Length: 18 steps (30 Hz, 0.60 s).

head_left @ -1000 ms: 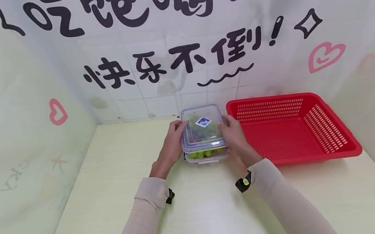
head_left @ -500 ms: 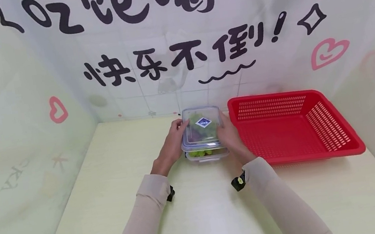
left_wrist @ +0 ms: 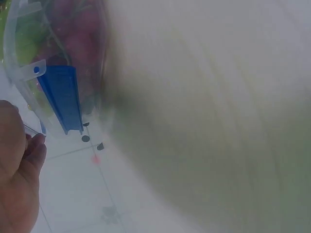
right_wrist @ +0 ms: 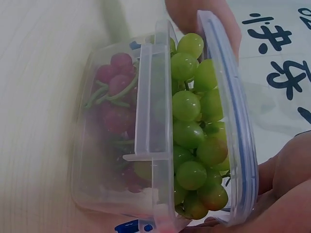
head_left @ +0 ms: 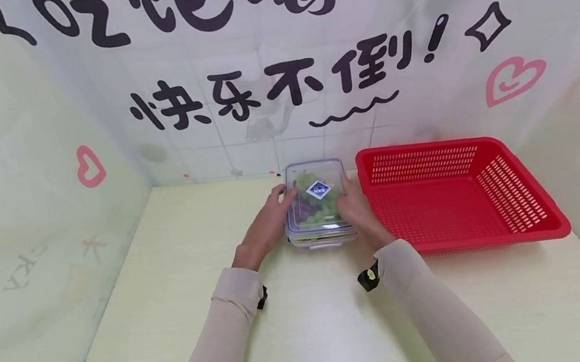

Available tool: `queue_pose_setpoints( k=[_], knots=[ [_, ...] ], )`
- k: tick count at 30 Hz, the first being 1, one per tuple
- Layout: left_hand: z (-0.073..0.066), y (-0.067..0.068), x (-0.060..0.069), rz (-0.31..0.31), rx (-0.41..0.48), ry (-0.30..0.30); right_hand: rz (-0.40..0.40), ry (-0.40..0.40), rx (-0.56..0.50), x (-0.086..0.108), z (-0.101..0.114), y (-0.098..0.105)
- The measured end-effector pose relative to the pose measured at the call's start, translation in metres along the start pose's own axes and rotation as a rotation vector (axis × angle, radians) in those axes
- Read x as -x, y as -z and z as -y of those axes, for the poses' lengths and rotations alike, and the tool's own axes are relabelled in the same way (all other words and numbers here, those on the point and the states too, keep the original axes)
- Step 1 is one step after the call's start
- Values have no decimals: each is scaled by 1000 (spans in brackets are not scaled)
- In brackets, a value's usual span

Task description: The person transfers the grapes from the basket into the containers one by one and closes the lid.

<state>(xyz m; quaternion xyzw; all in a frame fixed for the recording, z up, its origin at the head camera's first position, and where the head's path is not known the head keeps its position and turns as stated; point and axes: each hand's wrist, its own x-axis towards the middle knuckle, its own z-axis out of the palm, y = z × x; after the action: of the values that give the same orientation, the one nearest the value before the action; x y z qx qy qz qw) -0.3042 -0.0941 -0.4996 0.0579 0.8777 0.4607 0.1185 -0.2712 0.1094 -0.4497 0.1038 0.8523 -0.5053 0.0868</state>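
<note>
A clear plastic food container [right_wrist: 146, 107] sits on the table, with red grapes [right_wrist: 119, 119] lower down and green grapes [right_wrist: 189, 133] bulging above its rim. Over them lies a clear lid [head_left: 321, 201] with a blue seal and a diamond label. My left hand [head_left: 268, 225] holds the lid's left edge, its thumb on top. On the opposite edge, my right hand [head_left: 357, 207] grips the lid. The right wrist view shows a gap between lid and rim, filled by green grapes. A blue side clip [left_wrist: 63, 99] hangs unfastened in the left wrist view.
A red perforated basket [head_left: 441, 214] stands just right of the container, close to my right hand. The pale table [head_left: 312, 328] meets a printed wall sheet [head_left: 240, 151] behind the container. More sheets rise at both sides.
The lid has come down closer to the container, and the green strip of grapes at its front has almost vanished. Both hands stay on the lid's edges. The head view has shifted slightly.
</note>
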Motion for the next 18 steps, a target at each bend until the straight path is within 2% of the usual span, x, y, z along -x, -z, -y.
queue_pose_setpoints(
  k=[1,4,6,8,11,15,18],
  knots=[
    [0,2,0,0,-12,-14,5,0,-12,-1,0,0],
    [2,8,2,20,-245,-204,8,-9,-40,-3,-1,0],
    [1,11,2,-9,-402,-348,3,-9,-52,-5,-2,0],
    [-1,11,3,-66,-512,-458,-25,3,-41,-7,-3,0],
    [-7,6,2,-136,-419,-435,-66,29,-18,-10,-5,-2],
    [-16,-4,-1,-221,-261,-322,-95,55,13,-13,-6,-7],
    [-22,-10,-4,-281,-225,-253,-105,43,28,-15,-8,-10]
  ],
)
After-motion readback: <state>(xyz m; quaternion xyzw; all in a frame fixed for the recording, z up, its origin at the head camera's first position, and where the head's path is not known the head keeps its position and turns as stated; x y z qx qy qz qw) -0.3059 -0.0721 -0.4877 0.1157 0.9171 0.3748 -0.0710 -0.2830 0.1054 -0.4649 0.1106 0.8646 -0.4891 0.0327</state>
